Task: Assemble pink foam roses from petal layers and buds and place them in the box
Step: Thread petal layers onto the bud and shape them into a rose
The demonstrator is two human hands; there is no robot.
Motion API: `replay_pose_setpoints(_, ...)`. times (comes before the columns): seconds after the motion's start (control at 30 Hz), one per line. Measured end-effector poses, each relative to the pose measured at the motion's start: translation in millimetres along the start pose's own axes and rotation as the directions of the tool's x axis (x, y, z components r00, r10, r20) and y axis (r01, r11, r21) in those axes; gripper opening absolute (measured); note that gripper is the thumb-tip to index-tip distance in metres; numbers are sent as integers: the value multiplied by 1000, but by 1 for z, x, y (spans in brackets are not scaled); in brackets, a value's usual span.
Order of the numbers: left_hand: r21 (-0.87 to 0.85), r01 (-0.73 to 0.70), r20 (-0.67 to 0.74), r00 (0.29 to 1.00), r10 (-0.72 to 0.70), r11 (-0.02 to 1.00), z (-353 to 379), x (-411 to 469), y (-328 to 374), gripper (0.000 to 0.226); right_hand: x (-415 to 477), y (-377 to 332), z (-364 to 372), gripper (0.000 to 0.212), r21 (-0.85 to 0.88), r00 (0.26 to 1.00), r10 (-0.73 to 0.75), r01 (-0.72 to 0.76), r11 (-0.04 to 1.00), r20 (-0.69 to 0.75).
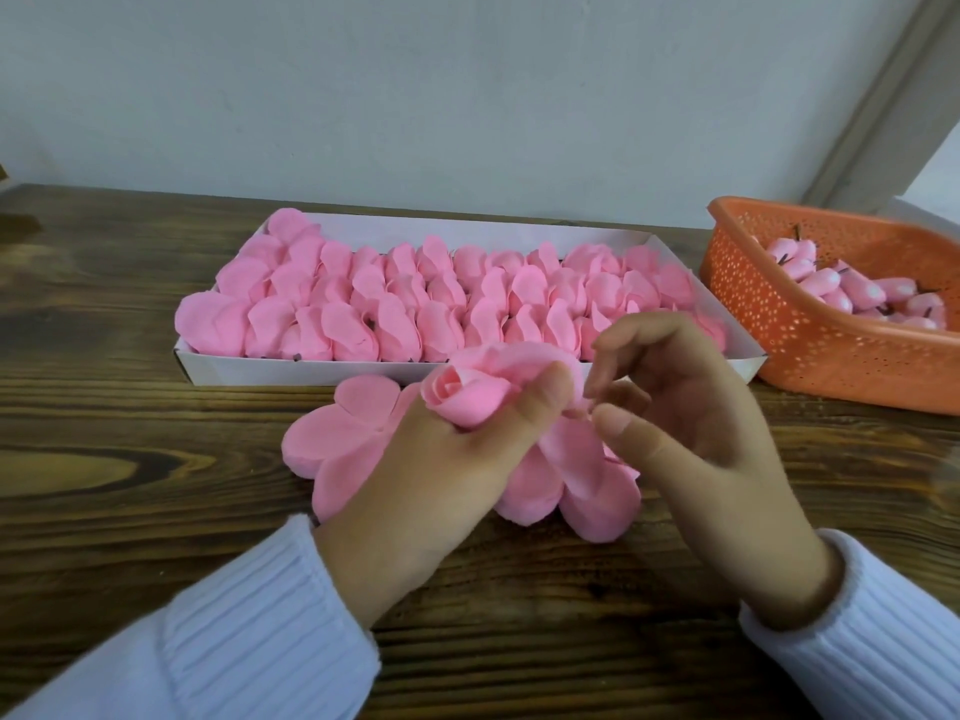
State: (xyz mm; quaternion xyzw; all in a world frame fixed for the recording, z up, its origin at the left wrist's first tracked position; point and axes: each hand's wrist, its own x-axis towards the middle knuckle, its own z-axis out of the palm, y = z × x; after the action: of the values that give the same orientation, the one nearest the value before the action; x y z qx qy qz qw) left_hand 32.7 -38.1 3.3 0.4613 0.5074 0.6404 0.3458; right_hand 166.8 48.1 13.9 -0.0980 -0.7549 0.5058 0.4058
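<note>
My left hand (441,459) grips a pink foam rose (467,394) with its bud wrapped in petals, held above the table's middle. Just right of it, my right hand (675,407) hovers with fingers loosely curled, its thumb and fingertips close to the rose's petal edge; whether they pinch it I cannot tell. Flat pink petal layers (337,439) lie on the table under both hands. Behind them stands the white box (311,368), filled with several rows of pink roses (395,298).
An orange perforated basket (810,335) with several pink buds (831,288) stands at the right, next to the box. The wooden table (130,459) runs to a grey wall at the back.
</note>
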Motion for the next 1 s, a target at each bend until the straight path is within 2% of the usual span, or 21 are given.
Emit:
replay_pose_setpoints(0.1,-33,-5,56,998,7,999,-1,0,2,32,-2,1,0,44,23,978,141,-146,989,153)
replay_pose_setpoints(0.17,-114,-1,158,987,20,993,-1,-1,3,45,-3,1,2,51,107,944,221,-253,961,245)
replay_pose_setpoints(0.27,-160,25,222,975,12,987,0,-1,3,52,-5,1,8,55,338,921,295,-371,865,255)
replay_pose_setpoints(0.4,-146,51,260,966,-11,988,1,-1,4,53,-4,2,11,60,511,907,321,-419,751,273)
replay_pose_setpoints(0.47,-86,60,252,967,-36,994,0,-2,4,60,-3,2,11,70,556,896,332,-443,703,295)
replay_pose_setpoints(0.53,-34,46,255,966,-36,998,-2,-3,3,62,-2,2,10,75,541,882,353,-470,698,311)
replay_pose_setpoints(0.63,38,17,290,957,-27,999,-2,-5,7,40,0,1,7,59,534,865,375,-500,681,332)
replay_pose_setpoints(0.7,-8,12,356,934,-8,1000,-2,-6,12,26,1,0,4,43,540,848,364,-526,657,385)
replay_pose_setpoints(0.8,1,-13,359,933,12,1000,-3,-8,13,12,2,-2,4,27,619,819,295,-567,544,491)
replay_pose_setpoints(0.9,-56,49,382,924,-24,997,-1,-8,13,20,3,-3,5,28,574,806,351,-588,570,476)
replay_pose_setpoints(1.0,-56,40,371,929,-16,998,2,-6,16,14,2,-2,5,31,561,807,399,-590,581,436)
